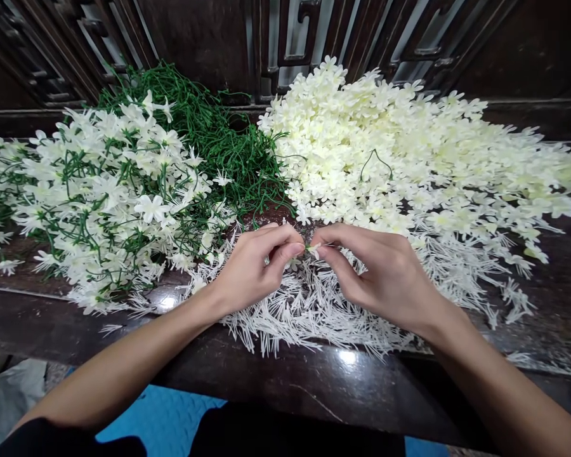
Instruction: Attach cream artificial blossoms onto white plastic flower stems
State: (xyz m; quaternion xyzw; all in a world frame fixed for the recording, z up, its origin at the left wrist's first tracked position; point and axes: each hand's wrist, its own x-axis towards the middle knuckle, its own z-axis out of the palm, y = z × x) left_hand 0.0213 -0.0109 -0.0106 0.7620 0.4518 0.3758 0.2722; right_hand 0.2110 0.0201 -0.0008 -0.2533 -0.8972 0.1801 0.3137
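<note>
Far left of the heap of white spiky pieces, sprays of white blossoms on green stems, lying loose across the dark wooden table. Behind that heap and a little left, a tangle of bare green stems, piled against the carved wooden panel. Directly over the heap, the left hand, closed, thumb and forefinger pinched on one end of a small pale flower piece. Meeting it over the same heap, the right hand, likewise closed, fingertips nipping the other end of that piece; too small to tell whether one part or two. Behind the heap and to its right, a deep drift of cream petal heads, stemless, with one stray green wire on top. Nearer than the heap, below the table edge, a blue mat. Judged as mid-assembly: joining a tiny part at the fingertips, probably seating a spiky centre into a petal head. Calls next for fine alignment and a gentle push, without crushing the petals or losing the pinch.
</note>
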